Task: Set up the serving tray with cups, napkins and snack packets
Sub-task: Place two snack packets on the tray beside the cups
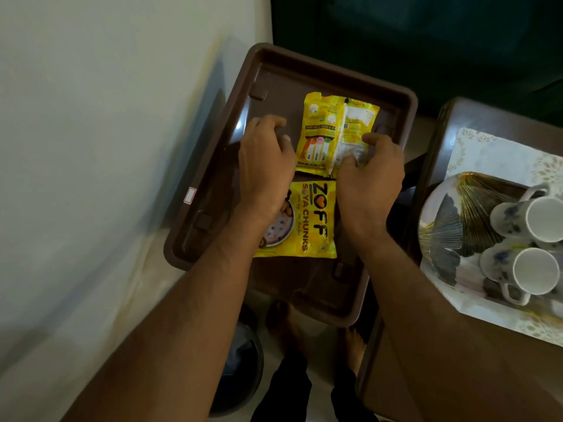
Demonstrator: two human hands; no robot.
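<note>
Nearest, 2 bare forearms reach in from the bottom edge; feet and dark trousers below are dim and hard to make out. Brown serving tray [210,166] lies under both hands. Front-face snack packet [307,220] lies flat in the tray under the wrists, yellow, reads "ZOFF SOYA CHUNKS"; its left part is hidden by the left wrist. Left hand [265,166] hangs over the tray with fingers loosely curled, holding nothing, just left of the back-face packet [323,132]. Right hand [370,184] pinches that packet's right lower edge, thumb and fingers curled on it; its print is too small to read. Small white sticker [190,196] on the tray rim, no legible text. Right of the right fingers, well apart, 2 white floral cups [518,248] lie on their sides on a patterned plate [451,214], cut off by the frame edge.
</note>
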